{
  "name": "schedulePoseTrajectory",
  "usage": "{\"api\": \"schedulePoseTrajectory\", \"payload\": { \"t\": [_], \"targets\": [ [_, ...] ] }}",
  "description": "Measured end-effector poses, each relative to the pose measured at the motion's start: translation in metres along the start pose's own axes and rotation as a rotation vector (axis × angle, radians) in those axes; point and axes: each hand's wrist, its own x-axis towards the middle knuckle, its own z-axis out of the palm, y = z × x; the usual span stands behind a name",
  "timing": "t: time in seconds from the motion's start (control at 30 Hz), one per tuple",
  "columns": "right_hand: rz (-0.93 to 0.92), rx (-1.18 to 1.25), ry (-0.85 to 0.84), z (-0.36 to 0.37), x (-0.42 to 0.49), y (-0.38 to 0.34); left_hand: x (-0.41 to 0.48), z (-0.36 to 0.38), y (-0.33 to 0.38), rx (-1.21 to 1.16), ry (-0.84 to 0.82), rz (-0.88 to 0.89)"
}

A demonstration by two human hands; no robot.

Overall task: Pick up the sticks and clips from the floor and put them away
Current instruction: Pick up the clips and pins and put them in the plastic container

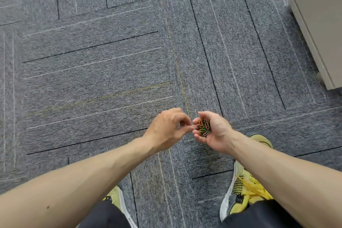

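While a person stands looking down at a grey carpeted floor (92,79), both bare forearms reach forward and the two hands meet in the lower middle of the view, raised above the carpet. The right hand (214,131) is turned palm up and cupped, its fingers (195,122) curled inward around a small heap of paper clips (203,127) (orange, green, yellow and silver wire ones, tangled together) that rests in the hollow of the palm. The left hand (166,127) sits just beside it, back of the hand facing up, with its fingers (185,121) curled and the thumb and forefinger drawn together right at the edge of the cupped right hand; it is too small and blurred to tell whether a clip is pinched between them. The carpet is made of square tiles with thin black, white and faint yellow stripes running in alternating directions. Below the hands, at the bottom of the view, are two yellow and white sneakers: the right shoe (244,187) with loose yellow laces, partly covered by the right forearm, and the left shoe (115,197) peeking out under the left forearm. Dark clothing shows at the very bottom edge. A beige cabinet (318,24) stands on the floor in the upper right corner, well apart from the hands.
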Motion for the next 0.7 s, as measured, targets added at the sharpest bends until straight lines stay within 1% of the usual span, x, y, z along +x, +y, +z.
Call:
{"api": "schedulePoseTrajectory", "payload": {
  "t": [0.17,0.3,0.37,0.43,0.5,0.57,0.7],
  "targets": [
    [0.010,0.015,0.012,0.001,0.002,-0.001,0.005,0.005,0.004,-0.025,-0.008,0.018],
    [0.059,-0.007,-0.003,-0.004,0.006,-0.008,0.011,-0.009,-0.004,-0.051,0.026,-0.024],
    [0.059,-0.017,0.021,-0.001,0.006,-0.013,0.015,-0.019,-0.007,-0.050,0.010,-0.036],
    [0.046,-0.031,0.046,0.005,0.004,-0.022,0.019,-0.032,-0.008,-0.012,-0.042,-0.031],
    [0.019,-0.027,0.059,0.012,-0.001,-0.036,0.026,-0.050,-0.004,0.034,-0.075,-0.012],
    [-0.021,-0.019,0.042,0.020,-0.012,-0.055,0.033,-0.076,0.006,0.099,-0.072,0.001],
    [-0.135,-0.034,0.029,0.031,-0.059,-0.100,0.034,-0.143,0.045,0.216,-0.088,0.064]
  ]
}}
